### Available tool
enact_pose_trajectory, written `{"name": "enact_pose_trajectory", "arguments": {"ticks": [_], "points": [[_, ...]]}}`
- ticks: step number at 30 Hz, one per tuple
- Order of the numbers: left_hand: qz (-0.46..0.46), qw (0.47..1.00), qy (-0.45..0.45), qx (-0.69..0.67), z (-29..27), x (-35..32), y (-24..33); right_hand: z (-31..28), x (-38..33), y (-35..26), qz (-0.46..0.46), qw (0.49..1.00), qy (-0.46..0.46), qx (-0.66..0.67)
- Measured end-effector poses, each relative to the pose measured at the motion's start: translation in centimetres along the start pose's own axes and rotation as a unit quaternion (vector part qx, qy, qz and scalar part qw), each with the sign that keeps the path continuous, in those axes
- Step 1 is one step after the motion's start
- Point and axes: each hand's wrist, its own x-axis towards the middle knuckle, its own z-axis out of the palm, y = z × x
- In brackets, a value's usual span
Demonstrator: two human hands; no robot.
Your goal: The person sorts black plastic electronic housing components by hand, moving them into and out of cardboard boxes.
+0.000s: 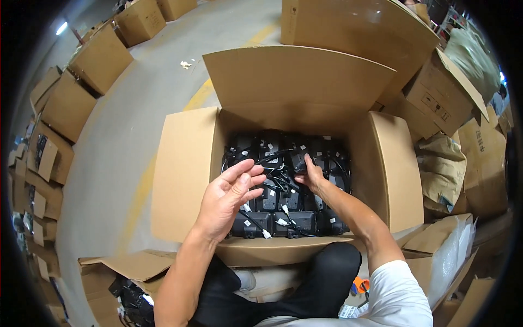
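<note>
Inside the open cardboard box (188,169), black chargers (283,215) with tangled cables were packed. One near the far wall was gripped by the right hand (311,175); the left hand (231,193) was held open, empty, above the near-left units.

– What can't we see?
– The right hand (311,175) covers some black chargers (283,218). Its fingertips hide among the cords (278,182).
– And the small white tags (281,222)?
– Too tiny to read.

Matt brown corrugated cardboard box (185,169), black matt plastic adapters (283,218) with rubbery cables (275,182).
</note>
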Motion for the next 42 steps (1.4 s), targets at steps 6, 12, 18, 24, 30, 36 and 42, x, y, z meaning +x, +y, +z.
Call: {"name": "enact_pose_trajectory", "arguments": {"ticks": [6, 12, 18, 24, 30, 36, 42], "points": [[0.016, 0.999, -0.035, 0.023, -0.5, -1.0, -0.3, 1.7, -0.2, -1.0, -0.065, 0.993, 0.01, 0.1], [0.072, 0.995, -0.063, 0.03, -1.6, -3.5, -0.7, 1.3, -0.6, 0.8, 0.058, 0.991, -0.12, 0.03], [0.152, 0.982, -0.017, 0.109, -2.3, -6.2, -0.1, -0.6, 1.5, 0.8, -0.044, 0.986, -0.15, 0.062], [0.2, 0.922, 0.179, 0.278, -10.9, -22.6, 6.8, -0.9, 0.4, -0.1, 0.067, 0.973, -0.037, -0.216], [0.005, 0.638, 0.629, 0.445, -34.1, -42.9, -6.5, -1.8, -4.3, -3.4, 0.016, 0.939, -0.113, -0.323], [-0.16, 0.597, 0.526, 0.585, -35.8, -44.0, -13.3, 2.7, -12.5, -5.0, -0.107, 0.872, -0.192, -0.437], [-0.026, 0.668, 0.569, 0.478, -27.5, -52.2, -5.2, 16.0, -28.5, -2.6, -0.267, 0.756, -0.31, -0.512]]}}
